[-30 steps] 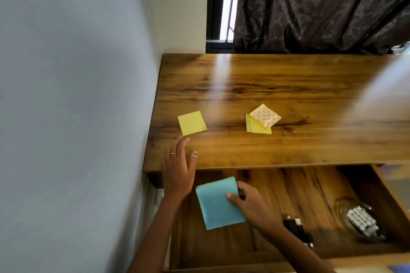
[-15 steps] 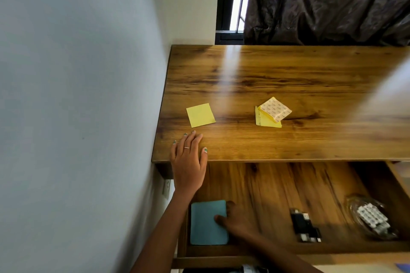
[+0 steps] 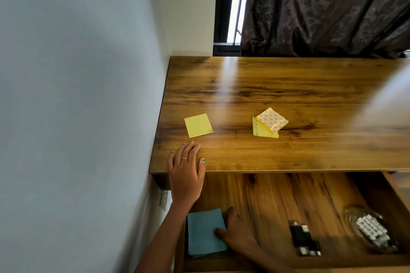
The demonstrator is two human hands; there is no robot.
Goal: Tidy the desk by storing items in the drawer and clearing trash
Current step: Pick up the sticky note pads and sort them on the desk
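Head view. Left hand (image 3: 186, 172) — fingers straight, flat on front edge of desk (image 3: 288, 95), holding nothing. Right hand (image 3: 236, 231) inside open drawer (image 3: 266, 195), thumb and fingers on right edge of blue cloth (image 3: 205, 231); whether gripped or merely pressed, cannot tell. Cloth lies in drawer's front left corner. Yellow sticky note (image 3: 198, 125) on desk just beyond left fingertips; stack of yellow pads (image 3: 269, 125) further right. Black gadgets (image 3: 305, 238) and clear bag of small white items (image 3: 370, 229) in drawer, right side.
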